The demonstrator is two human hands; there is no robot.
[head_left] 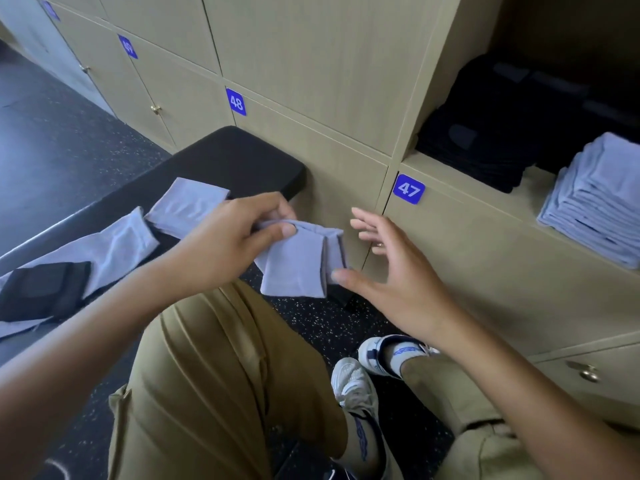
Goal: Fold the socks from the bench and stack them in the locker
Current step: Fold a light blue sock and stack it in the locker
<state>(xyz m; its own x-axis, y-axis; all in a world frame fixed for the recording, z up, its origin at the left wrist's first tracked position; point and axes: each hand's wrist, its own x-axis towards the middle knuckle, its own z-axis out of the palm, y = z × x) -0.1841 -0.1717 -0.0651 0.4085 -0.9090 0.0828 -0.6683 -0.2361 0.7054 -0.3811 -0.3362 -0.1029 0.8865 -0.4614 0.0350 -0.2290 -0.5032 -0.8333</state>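
Left hand [239,233] pinches a folded light-blue sock [298,261] in the air, off the end of the bench [239,161].
Right hand [391,268] hovers just beside it, fingers spread wide, holding nothing. More light-blue socks [187,202] lie on the bench; a folded stack [595,209] sits in the open locker [460,192] beside black clothes [491,133].

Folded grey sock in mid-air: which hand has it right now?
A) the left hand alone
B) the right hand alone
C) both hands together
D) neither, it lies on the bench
A: the left hand pinches the folded grey sock at its top edge between thumb and fingers, while the right hand is beside it with fingers spread, gripping nothing.
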